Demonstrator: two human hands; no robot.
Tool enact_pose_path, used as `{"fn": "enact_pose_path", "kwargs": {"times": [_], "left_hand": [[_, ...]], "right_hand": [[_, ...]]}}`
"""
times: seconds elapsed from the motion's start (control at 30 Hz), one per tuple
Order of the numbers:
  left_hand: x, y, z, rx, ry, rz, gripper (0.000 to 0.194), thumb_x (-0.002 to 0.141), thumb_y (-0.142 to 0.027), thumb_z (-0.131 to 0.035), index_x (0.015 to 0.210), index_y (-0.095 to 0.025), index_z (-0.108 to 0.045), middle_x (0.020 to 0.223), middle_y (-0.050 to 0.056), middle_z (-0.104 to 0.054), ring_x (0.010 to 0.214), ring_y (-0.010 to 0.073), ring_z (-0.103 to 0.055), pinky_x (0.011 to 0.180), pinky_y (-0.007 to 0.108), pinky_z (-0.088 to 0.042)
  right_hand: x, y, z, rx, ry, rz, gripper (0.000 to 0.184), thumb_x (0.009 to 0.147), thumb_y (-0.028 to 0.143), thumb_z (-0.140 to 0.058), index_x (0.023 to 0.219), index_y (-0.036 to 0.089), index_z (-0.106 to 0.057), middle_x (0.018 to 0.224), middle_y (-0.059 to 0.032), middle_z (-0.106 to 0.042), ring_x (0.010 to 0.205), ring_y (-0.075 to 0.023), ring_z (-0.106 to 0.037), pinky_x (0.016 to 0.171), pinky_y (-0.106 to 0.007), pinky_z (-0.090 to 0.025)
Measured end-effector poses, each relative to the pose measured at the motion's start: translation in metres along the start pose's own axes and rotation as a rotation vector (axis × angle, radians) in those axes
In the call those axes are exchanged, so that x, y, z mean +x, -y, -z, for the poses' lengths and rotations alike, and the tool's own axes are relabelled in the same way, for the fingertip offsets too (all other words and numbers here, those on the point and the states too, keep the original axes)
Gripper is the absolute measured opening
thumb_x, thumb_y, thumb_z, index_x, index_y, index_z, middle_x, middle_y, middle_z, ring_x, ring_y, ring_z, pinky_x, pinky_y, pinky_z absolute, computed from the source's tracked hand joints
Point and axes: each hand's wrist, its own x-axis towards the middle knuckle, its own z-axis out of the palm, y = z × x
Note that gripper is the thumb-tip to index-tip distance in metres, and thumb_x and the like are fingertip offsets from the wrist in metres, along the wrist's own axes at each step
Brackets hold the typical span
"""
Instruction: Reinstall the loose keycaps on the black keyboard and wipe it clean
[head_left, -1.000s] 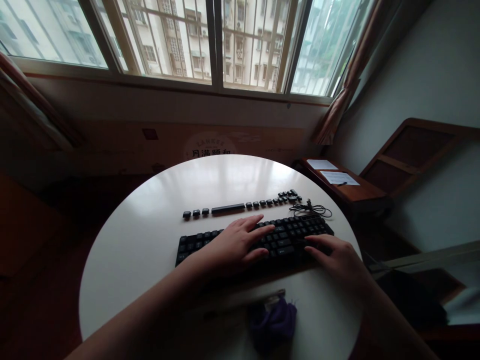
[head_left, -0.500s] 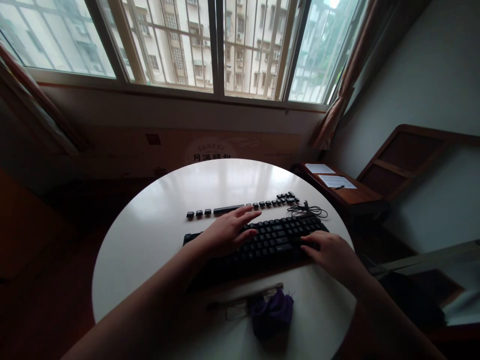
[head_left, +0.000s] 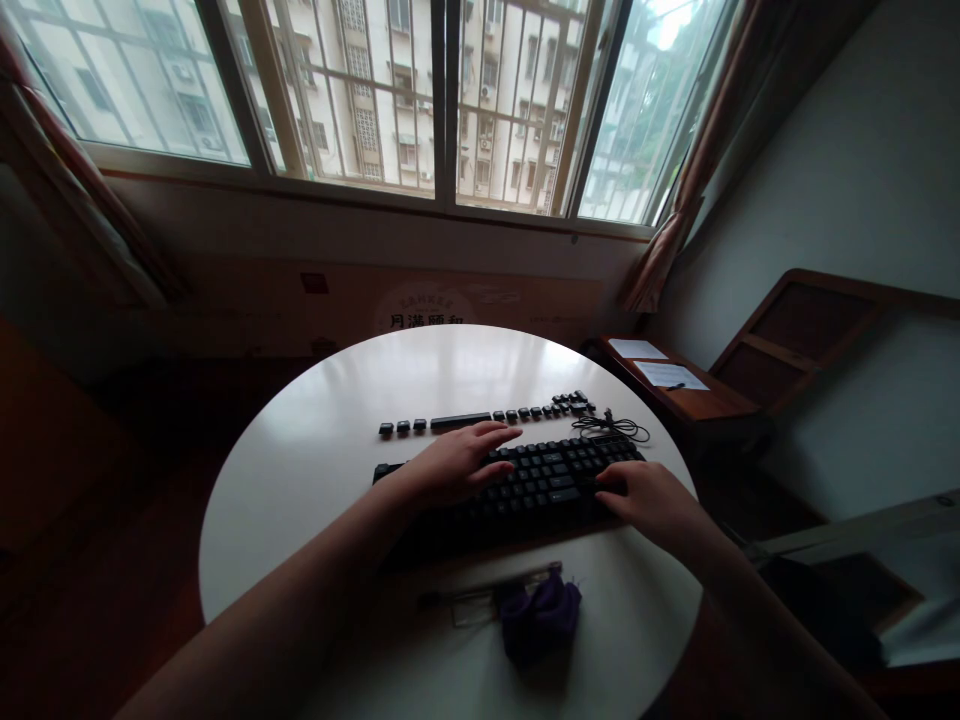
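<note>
A black keyboard (head_left: pixel 551 470) lies on the white round table in front of me. Over its left half rests my left hand (head_left: pixel 469 460), open, fingers stretched out to the right. My right hand (head_left: pixel 634 487) is at the keyboard's right part, thumb and fingers brought together in a pinch. Whatever may be between those fingertips is too small to make out. Behind the keyboard runs a row of loose keycaps (head_left: pixel 523 413), among them a long space bar (head_left: pixel 461 420). A small cluster of keycaps sits at the row's right end.
A coiled black cable (head_left: pixel 611 427) lies behind the keyboard's right end. Near me on the table (head_left: pixel 277 480) are a purple cloth (head_left: pixel 541 615) and a thin rod-like tool (head_left: pixel 487 585). At the right, a wooden bench (head_left: pixel 694 400) bears papers (head_left: pixel 671 375) and a pen.
The camera view has shifted slightly. Both hands keep nearly the same places over the keyboard, the left stretched out and the right pinched.
</note>
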Motion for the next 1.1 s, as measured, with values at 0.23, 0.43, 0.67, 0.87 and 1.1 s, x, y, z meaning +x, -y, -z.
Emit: {"fn": "enact_pose_path", "kwargs": {"times": [0.23, 0.43, 0.67, 0.87, 1.1], "left_hand": [[0.000, 0.001, -0.002, 0.001, 0.022, -0.002, 0.053, 0.101, -0.049, -0.046, 0.150, -0.027, -0.045, 0.152, 0.009, -0.050, 0.132, 0.0270, -0.054, 0.109, 0.039, -0.043], [0.000, 0.000, -0.003, 0.011, 0.032, 0.016, 0.054, 0.101, -0.050, -0.045, 0.150, -0.027, -0.045, 0.151, 0.008, -0.051, 0.129, 0.0270, -0.056, 0.106, 0.038, -0.045], [0.000, 0.003, -0.004, 0.005, 0.015, 0.004, 0.055, 0.100, -0.052, -0.046, 0.149, -0.026, -0.047, 0.149, 0.010, -0.053, 0.129, 0.0286, -0.056, 0.107, 0.040, -0.045], [0.000, 0.002, -0.002, -0.011, 0.019, -0.015, 0.056, 0.100, -0.053, -0.046, 0.149, -0.026, -0.047, 0.148, 0.010, -0.054, 0.129, 0.0278, -0.056, 0.107, 0.039, -0.044], [0.000, 0.002, -0.003, -0.011, 0.023, -0.022, 0.055, 0.100, -0.053, -0.046, 0.148, -0.026, -0.047, 0.149, 0.010, -0.054, 0.129, 0.0269, -0.056, 0.107, 0.038, -0.044]], "right_hand": [[0.005, -0.015, 0.000, 0.111, 0.061, -0.035, 0.024, 0.082, 0.034, -0.068, 0.098, 0.021, -0.080, 0.096, -0.0049, -0.079, 0.090, -0.0217, -0.073, 0.078, -0.029, -0.052], [0.015, -0.001, 0.005, -0.009, 0.086, -0.042, 0.013, 0.076, 0.028, -0.072, 0.085, 0.021, -0.080, 0.086, -0.0050, -0.078, 0.081, -0.0219, -0.071, 0.069, -0.029, -0.048], [0.014, 0.014, 0.010, -0.122, 0.072, -0.029, 0.010, 0.076, 0.024, -0.071, 0.082, 0.021, -0.079, 0.085, -0.0047, -0.078, 0.083, -0.0210, -0.070, 0.068, -0.028, -0.044], [0.013, 0.021, 0.004, -0.205, 0.041, -0.006, 0.015, 0.075, 0.016, -0.066, 0.081, 0.019, -0.078, 0.085, -0.0087, -0.077, 0.084, -0.0242, -0.071, 0.069, -0.030, -0.045], [0.010, 0.021, 0.001, -0.248, 0.004, 0.011, 0.014, 0.077, 0.020, -0.069, 0.086, 0.023, -0.080, 0.090, -0.0080, -0.078, 0.086, -0.0249, -0.071, 0.071, -0.030, -0.049]]}}
